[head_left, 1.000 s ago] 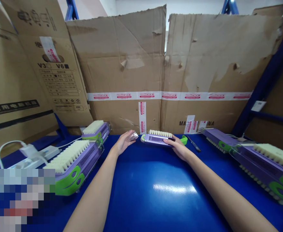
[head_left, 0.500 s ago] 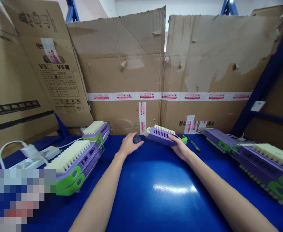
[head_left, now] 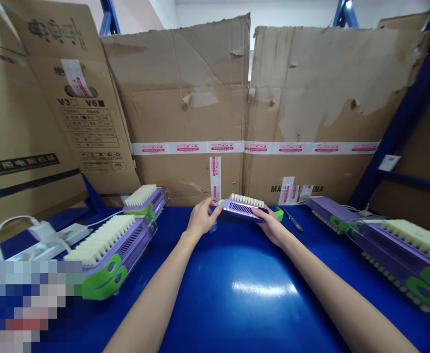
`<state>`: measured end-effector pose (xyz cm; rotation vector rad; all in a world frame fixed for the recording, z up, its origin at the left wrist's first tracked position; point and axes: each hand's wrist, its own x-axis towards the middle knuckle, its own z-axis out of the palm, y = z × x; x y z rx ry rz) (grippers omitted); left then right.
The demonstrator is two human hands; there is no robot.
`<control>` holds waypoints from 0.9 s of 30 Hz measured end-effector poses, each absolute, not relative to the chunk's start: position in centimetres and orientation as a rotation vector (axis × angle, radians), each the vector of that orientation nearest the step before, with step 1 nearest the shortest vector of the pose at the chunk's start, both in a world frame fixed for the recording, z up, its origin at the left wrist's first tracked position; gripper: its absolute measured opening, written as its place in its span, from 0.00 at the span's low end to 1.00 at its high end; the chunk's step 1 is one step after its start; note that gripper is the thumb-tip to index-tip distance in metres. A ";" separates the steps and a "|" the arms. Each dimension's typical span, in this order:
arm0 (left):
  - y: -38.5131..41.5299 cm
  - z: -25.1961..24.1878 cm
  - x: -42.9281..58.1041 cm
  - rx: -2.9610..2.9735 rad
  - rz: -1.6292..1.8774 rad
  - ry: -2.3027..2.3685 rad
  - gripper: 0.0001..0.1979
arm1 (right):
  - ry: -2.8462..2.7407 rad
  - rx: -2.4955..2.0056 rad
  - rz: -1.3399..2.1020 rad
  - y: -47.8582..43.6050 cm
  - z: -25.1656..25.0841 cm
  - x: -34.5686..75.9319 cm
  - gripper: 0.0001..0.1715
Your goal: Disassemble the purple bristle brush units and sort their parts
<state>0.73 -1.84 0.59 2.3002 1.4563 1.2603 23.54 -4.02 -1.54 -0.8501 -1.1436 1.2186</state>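
Observation:
A purple brush unit with cream bristles on top and a slotted side is held just above the blue table, near its far edge. My right hand grips its right end, thumb along the side. My left hand is closed at the unit's left end, by a light green tip. Its fingers hide most of the clear, dark-looking plastic cover they hold. A green part shows just beyond my right hand; whether it belongs to the unit, I cannot tell.
Purple-and-green brush units stand left and right. A screwdriver lies on the blue table right of my hand. At left are a white power strip and cables. Cardboard panels wall the back.
My left hand has moved right, bringing the clear cover from beside the unit to its left end. My right hand keeps its hold, with the unit nearly in place.

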 end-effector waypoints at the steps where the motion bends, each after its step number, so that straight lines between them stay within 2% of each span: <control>1: -1.8 0.7 0.9 2.267 1.257 1.452 0.22 | -1.147 -0.849 1.221 -4.1 -1.5 23.5 0.31; 15: -1.0 0.7 1.4 1.954 1.185 1.160 0.26 | -1.207 -0.995 1.087 -3.7 -2.0 23.5 0.47; 20: -0.7 0.6 0.6 1.991 1.059 1.226 0.35 | -1.357 -1.118 1.017 -3.9 -1.7 23.3 0.54; 27: -0.9 0.2 0.5 2.524 0.958 1.366 0.48 | -1.619 -1.177 0.723 -4.0 -2.4 22.8 0.58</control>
